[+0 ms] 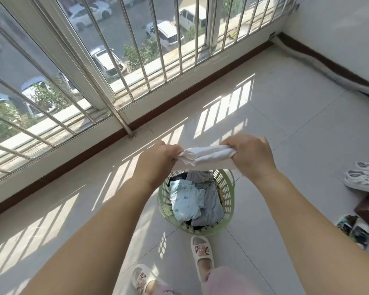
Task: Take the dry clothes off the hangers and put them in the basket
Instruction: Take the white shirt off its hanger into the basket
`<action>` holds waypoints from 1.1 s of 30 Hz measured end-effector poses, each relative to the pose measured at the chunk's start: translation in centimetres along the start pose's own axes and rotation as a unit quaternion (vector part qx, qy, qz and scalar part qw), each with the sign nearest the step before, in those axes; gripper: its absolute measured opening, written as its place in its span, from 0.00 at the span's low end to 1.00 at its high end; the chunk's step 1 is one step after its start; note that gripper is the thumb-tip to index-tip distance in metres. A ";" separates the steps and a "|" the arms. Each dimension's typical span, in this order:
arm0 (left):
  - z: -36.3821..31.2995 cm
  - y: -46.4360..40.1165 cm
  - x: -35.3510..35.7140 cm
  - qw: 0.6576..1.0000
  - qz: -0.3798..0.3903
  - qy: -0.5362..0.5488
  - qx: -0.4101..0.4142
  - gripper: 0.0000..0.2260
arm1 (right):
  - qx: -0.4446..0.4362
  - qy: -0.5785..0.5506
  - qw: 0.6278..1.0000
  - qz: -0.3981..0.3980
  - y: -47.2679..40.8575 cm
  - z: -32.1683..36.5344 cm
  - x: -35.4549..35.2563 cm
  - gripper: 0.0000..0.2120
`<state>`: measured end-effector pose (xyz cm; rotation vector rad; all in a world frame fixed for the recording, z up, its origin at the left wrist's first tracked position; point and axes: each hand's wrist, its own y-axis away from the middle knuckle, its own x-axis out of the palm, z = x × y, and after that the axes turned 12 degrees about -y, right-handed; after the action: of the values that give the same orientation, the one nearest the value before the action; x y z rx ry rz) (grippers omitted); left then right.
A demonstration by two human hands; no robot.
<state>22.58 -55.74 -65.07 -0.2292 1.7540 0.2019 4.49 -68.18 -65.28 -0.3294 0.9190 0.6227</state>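
Both hands gripping unlabelled white cloth above green basket

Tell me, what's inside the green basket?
The green basket holds a pile of clothes: a pale blue printed piece on top, grey cloth beside it, something dark at the edges. What lies deeper is covered. The white cloth hides the far rim.
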 end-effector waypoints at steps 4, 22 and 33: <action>0.2 1.5 5.0 0.996 0.091 -0.008 -0.003 0.06 | 0.060 -0.007 0.996 0.068 2.5 -2.6 4.0 0.20; 2.9 6.1 25.3 0.877 0.475 -0.043 0.067 0.16 | 0.198 0.062 0.877 0.433 8.5 -12.1 20.7 0.15; 6.3 -9.4 32.1 0.920 0.385 -0.069 0.017 0.14 | 0.171 0.095 0.918 0.344 -4.8 -17.7 25.1 0.08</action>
<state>25.01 -64.46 -97.89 0.5087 1.6249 0.7368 7.55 -72.06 -95.93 0.2762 1.3203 1.0643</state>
